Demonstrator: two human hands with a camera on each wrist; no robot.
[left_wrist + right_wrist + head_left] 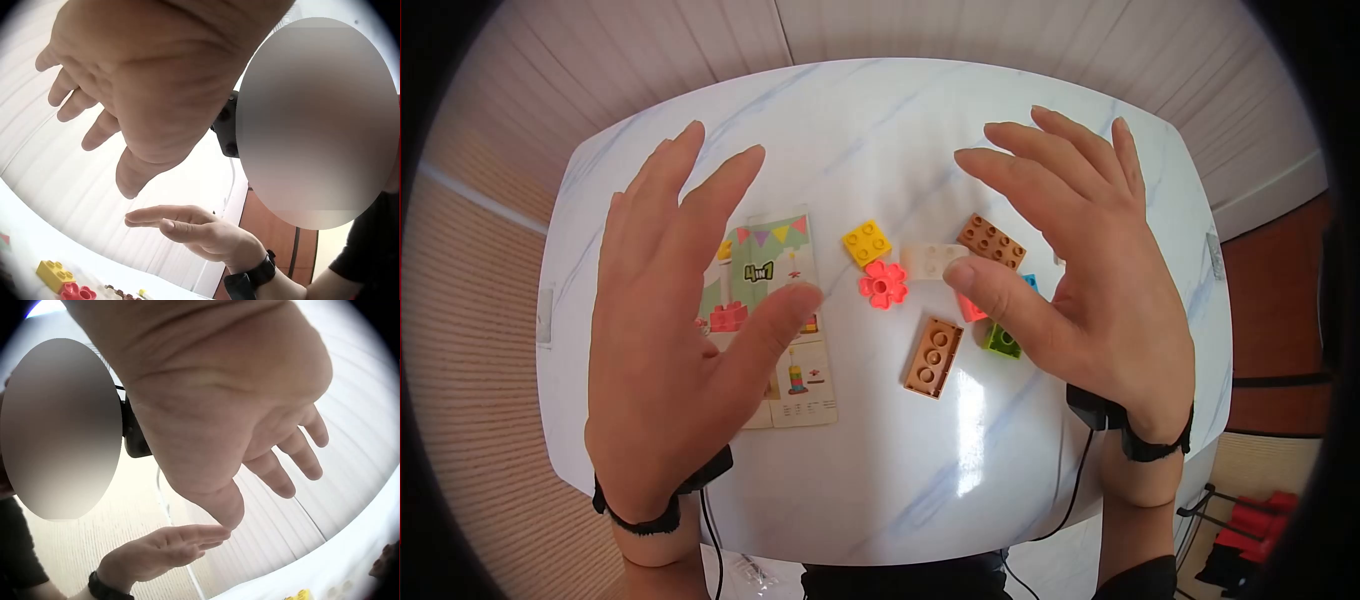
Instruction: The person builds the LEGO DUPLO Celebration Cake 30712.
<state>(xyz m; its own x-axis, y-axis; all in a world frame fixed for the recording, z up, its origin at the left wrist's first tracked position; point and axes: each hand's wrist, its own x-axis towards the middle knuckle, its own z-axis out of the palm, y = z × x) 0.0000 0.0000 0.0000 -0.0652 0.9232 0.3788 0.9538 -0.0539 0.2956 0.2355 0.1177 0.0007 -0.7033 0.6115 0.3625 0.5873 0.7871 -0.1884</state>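
Both hands hover above the table with fingers spread and nothing held. My left hand [670,330] is over a printed building leaflet [805,390], covering its left part. My right hand [1090,270] hangs at the right, its thumb overlapping a white brick [925,260] in the head view. Around the middle lie a yellow brick [867,244], a pink flower piece [884,286] and a brown brick [992,242]. Nearer the front is a tan brick [933,357] with its hollow underside up. Green [1003,342], red [970,308] and blue [1029,282] pieces show partly behind the right thumb.
The white marbled table [880,500] has rounded corners. Black cables [1083,470] run from the wrist cameras over its front edge. A rack with red and black items [1260,525] stands at the lower right, beside the table. Light panelled walls rise behind and to the left.
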